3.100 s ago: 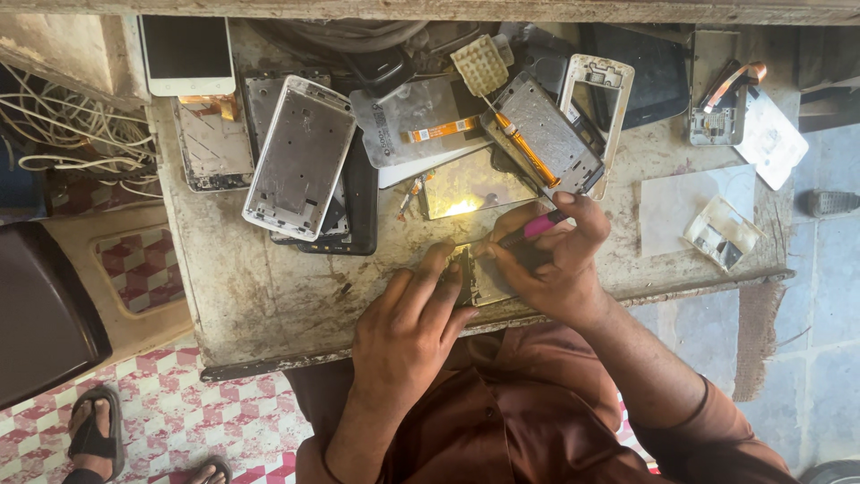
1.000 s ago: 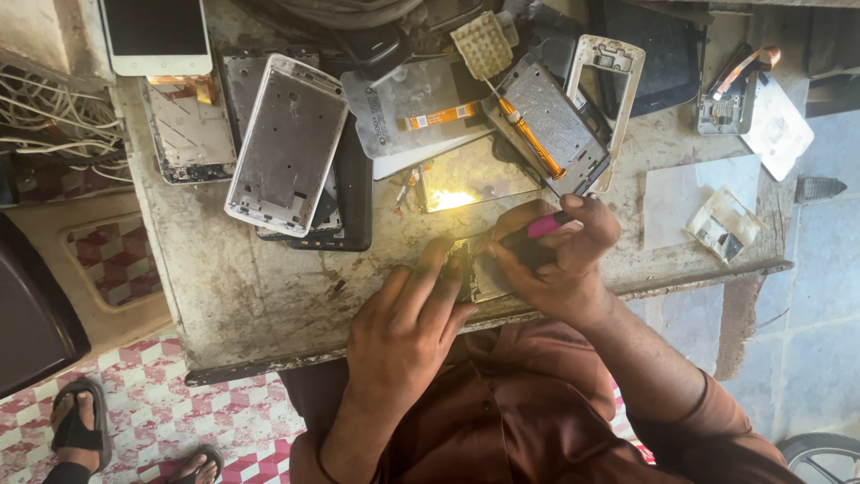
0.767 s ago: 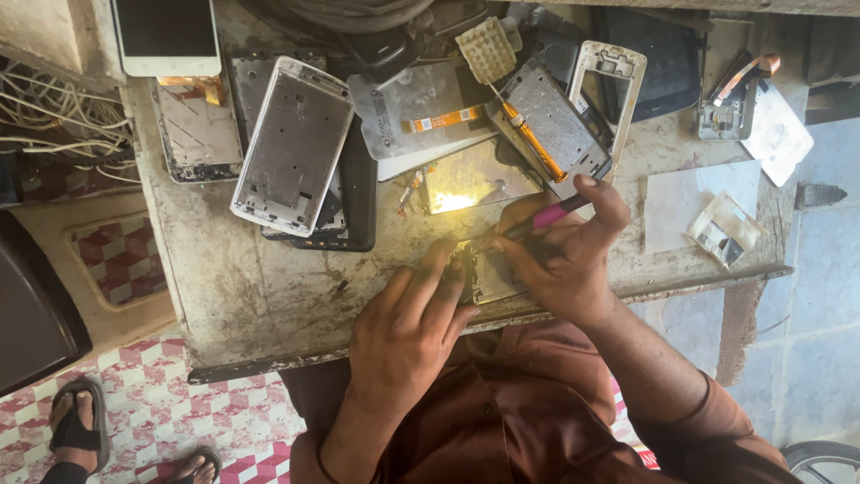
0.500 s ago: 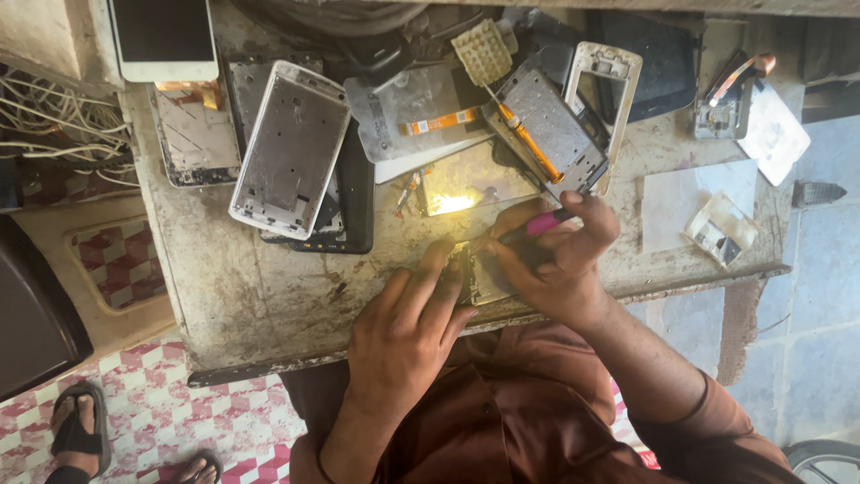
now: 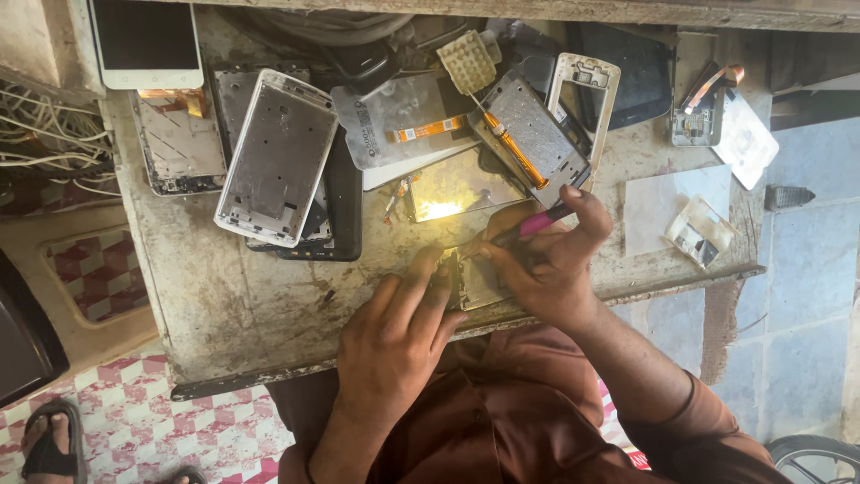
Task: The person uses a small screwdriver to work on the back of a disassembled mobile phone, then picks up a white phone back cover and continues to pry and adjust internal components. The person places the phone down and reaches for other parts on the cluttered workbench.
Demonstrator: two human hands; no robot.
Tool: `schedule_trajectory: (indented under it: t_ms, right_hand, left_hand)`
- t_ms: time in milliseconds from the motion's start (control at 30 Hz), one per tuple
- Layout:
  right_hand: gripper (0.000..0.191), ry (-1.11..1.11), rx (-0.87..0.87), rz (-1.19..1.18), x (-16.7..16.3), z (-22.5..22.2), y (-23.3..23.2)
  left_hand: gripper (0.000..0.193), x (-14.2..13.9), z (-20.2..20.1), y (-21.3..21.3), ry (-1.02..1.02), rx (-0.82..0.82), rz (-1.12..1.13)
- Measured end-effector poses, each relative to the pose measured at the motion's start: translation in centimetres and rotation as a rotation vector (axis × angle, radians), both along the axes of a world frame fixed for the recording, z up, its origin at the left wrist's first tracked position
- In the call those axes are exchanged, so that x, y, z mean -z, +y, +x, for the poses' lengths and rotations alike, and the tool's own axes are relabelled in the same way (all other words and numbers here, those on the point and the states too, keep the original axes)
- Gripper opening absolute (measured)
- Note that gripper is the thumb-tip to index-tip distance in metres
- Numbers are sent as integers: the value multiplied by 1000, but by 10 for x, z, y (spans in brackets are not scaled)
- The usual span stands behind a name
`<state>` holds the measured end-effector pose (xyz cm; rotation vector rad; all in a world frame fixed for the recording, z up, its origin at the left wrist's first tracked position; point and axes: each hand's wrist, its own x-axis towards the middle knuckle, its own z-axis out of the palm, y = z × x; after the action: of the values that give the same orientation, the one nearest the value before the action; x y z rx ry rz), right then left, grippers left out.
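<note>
My left hand (image 5: pixel 394 336) presses flat on a small opened phone part (image 5: pixel 479 280) near the front edge of the worn workbench (image 5: pixel 242 309), fingers on its left side. My right hand (image 5: pixel 546 264) grips a pink-handled tool (image 5: pixel 533 224), its tip pointing down-left onto the same part. Most of that part is hidden under both hands.
Several phone frames, screens and back plates crowd the bench's far half: a white frame (image 5: pixel 278 157), a white phone (image 5: pixel 148 40), a metal plate (image 5: pixel 403 130), an orange-handled screwdriver (image 5: pixel 506 143). White cables (image 5: pixel 45 134) lie left. A sandalled foot (image 5: pixel 49 444) stands on the tiled floor.
Hands stay on the same small part. The right hand and pink tool shifted slightly; the view drifted a little.
</note>
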<state>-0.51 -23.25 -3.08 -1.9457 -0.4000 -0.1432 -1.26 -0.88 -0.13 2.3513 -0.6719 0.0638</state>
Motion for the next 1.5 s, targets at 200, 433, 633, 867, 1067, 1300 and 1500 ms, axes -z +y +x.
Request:
schedule_trajectory:
  t_ms: [200,433,633,867,1067,1300,1500]
  right_hand:
    - [88,-127,45,-144,-1,1,8]
    - [89,-194,33,-195,0,4,7]
    - [87,-197,-8,-128,0,4,7]
    - [83,-239,-76,-119,5,5,6]
    - [73,-38,4,45,1,0,6]
    - [76,-110,38,-91,0,0,9]
    - [75,-183,33,-112,7,0,9]
  left_hand:
    - [58,-2,-1,0,-13,-10,7]
    - [55,-1,0,0,-4,-5,7]
    - [55,1,-1,0,-7,-2,1]
    - [53,4,-2,-1,-1,-3,-3]
    - [54,3,-2,0,2,-6,6]
    - [53,1,-1,-1,0,0,4]
    - [57,1,-1,-1,-1,3,-2]
